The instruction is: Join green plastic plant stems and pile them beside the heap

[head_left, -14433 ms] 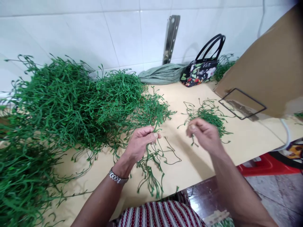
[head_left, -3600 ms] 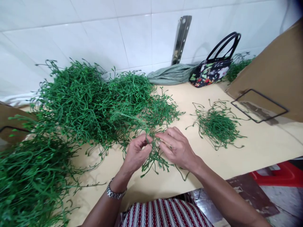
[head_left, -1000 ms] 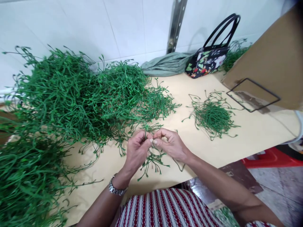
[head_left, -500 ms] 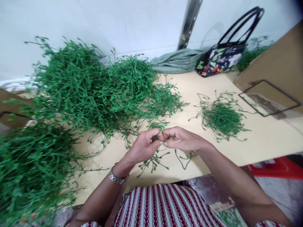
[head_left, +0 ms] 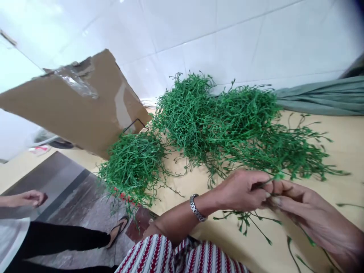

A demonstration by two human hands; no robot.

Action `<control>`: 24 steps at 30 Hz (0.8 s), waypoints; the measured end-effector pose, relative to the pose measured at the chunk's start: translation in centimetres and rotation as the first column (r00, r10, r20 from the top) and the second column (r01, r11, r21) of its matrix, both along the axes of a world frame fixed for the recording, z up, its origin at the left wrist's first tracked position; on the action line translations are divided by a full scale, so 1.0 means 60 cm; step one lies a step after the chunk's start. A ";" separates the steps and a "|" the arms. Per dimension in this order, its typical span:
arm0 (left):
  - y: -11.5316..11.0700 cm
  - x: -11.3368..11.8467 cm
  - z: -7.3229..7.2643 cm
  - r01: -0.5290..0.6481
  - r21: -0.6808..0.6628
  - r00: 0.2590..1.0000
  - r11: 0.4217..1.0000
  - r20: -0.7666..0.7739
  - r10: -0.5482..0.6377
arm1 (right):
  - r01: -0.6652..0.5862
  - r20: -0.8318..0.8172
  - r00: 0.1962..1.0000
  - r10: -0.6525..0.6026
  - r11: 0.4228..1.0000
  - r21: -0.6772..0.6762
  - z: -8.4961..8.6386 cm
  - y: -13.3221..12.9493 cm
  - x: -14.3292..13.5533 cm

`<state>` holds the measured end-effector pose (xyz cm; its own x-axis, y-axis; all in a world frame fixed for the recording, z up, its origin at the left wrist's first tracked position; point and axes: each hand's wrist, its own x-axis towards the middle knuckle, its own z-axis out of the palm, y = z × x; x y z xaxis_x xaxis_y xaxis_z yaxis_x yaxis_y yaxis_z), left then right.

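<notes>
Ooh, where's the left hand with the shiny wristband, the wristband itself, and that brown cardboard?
Left hand (head_left: pixel 241 191): head view, back of the hand.
Shiny wristband (head_left: pixel 194 207): head view, its metal links.
Brown cardboard (head_left: pixel 88 106): head view, its broad face.

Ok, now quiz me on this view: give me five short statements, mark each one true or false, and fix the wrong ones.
1. A metal wristband is worn next to the left hand. True.
2. The left hand and the right hand are wide apart. False: their fingertips come together at a green stem.
3. In the picture, cardboard stands left of the heaped green stems. True.
4. The grey-green cloth lies on the floor. False: it lies along the back of the table, by the wall.
5. Another person's hand shows near the picture's left edge. True.
</notes>
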<state>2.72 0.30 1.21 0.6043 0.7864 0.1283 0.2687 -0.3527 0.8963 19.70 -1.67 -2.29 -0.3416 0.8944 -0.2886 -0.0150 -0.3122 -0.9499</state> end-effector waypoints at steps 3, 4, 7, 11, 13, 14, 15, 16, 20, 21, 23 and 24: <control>0.003 -0.003 -0.007 -0.045 -0.006 0.999 0.999 0.008 0.046 | -0.019 0.116 0.993 0.004 0.991 0.131 0.002 0.008 -0.005; 0.005 -0.005 -0.010 -0.060 -0.016 0.998 0.998 0.024 0.061 | -0.040 0.166 0.986 0.010 0.983 0.177 0.004 0.010 -0.006; 0.009 -0.009 -0.015 -0.090 -0.082 0.992 0.993 0.084 0.097 | -0.109 0.288 0.957 0.027 0.956 0.272 0.015 0.014 -0.013; 0.016 -0.016 -0.017 -0.097 -0.170 0.984 0.981 0.128 0.120 | -0.153 0.458 0.880 -0.124 0.839 0.522 0.027 0.019 -0.020; 0.018 -0.019 -0.019 -0.084 -0.253 0.975 0.964 0.178 0.132 | -0.207 0.521 0.829 -0.206 0.751 0.627 0.028 0.021 -0.020; 0.019 -0.020 -0.021 -0.079 -0.302 0.968 0.950 0.205 0.146 | -0.230 0.535 0.816 -0.219 0.726 0.648 0.028 0.021 -0.021; 0.020 -0.020 -0.023 -0.078 -0.342 0.960 0.936 0.226 0.163 | -0.245 0.539 0.815 -0.215 0.715 0.655 0.028 0.021 -0.021; 0.020 -0.021 -0.025 -0.088 -0.366 0.954 0.927 0.238 0.184 | -0.249 0.535 0.820 -0.203 0.714 0.654 0.028 0.021 -0.021; 0.017 -0.020 -0.030 -0.149 -0.379 0.938 0.913 0.237 0.252 | -0.213 0.497 0.845 -0.197 0.729 0.651 0.027 0.017 -0.025; 0.016 -0.020 -0.031 -0.154 -0.386 0.936 0.910 0.239 0.260 | -0.203 0.490 0.848 -0.202 0.731 0.651 0.026 0.016 -0.027; 0.015 -0.019 -0.032 -0.154 -0.403 0.929 0.902 0.251 0.271 | -0.191 0.483 0.851 -0.206 0.735 0.650 0.024 0.015 -0.029; 0.015 -0.018 -0.033 -0.153 -0.410 0.927 0.899 0.257 0.274 | -0.188 0.480 0.852 -0.207 0.735 0.652 0.023 0.015 -0.030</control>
<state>1.62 1.19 -0.74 0.3957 0.9167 -0.0548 -0.0046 0.0616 0.9981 17.89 -0.79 -0.93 -0.3187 0.9145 0.2493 0.5092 0.3870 -0.7687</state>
